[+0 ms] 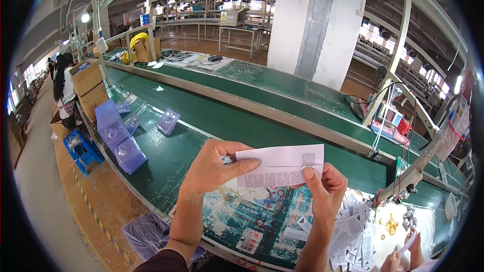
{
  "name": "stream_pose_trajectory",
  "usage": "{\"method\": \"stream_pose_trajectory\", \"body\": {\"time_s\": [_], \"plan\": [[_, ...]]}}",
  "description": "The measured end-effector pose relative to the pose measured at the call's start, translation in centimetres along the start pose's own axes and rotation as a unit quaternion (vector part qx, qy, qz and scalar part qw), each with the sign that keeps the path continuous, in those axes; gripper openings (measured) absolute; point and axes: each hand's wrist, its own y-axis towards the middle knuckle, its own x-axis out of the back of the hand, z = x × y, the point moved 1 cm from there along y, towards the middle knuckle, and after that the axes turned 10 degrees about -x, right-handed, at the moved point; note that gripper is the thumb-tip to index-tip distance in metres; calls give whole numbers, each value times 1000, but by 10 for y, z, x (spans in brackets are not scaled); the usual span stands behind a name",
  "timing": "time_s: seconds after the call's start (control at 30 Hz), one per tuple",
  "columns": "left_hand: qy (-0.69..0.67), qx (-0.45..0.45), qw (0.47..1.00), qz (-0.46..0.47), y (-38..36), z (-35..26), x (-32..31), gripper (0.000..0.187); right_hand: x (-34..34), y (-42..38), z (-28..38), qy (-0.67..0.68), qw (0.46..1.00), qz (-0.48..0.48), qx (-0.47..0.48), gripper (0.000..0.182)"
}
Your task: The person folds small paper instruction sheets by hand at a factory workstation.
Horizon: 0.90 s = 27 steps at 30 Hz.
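A white printed paper sheet (280,163) with small text and a square code is stretched between my two hands above the workbench. My left hand (214,166) pinches its left end, thumb on top; something small and shiny shows between the fingers. My right hand (325,186) grips the lower right corner, with the thumb over the print. Below lies a worn teal printed surface (237,216). A heap of folded white leaflets (350,231) is to the right of my right forearm.
Clear purple plastic trays (121,138) lie on the left bench, near a cardboard box (89,88) and a blue stool (83,151). Another person's hands (403,254) hold a paper at lower right, near yellow bands (391,224). A green conveyor (227,116) runs behind; a person stands far left.
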Motion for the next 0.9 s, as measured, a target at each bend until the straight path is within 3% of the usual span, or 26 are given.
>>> {"method": "stream_pose_trajectory", "body": {"time_s": [0.23,0.37,0.57,0.63,0.77,0.83,0.9], "plan": [[23,5,999,32,1,1,3,23,-8,-5,13,3,995,101,24,37],[42,-7,997,63,0,-4,2,22,1,-5,8,21,994,107,-1,39],[38,-8,998,52,-1,-3,3,23,1,-3,7,11,997,69,-19,31],[22,-31,999,26,0,-3,1,30,3,-3,4,8,999,45,-7,22],[31,-49,997,42,-1,-10,-5,40,-3,-2,10,7,1000,-7,-5,19],[49,-43,997,50,-1,-12,-5,55,-4,-2,12,-16,999,-31,-9,20],[54,-40,997,33,-2,-14,-3,56,-5,-1,10,-14,999,-48,-8,20]]}}
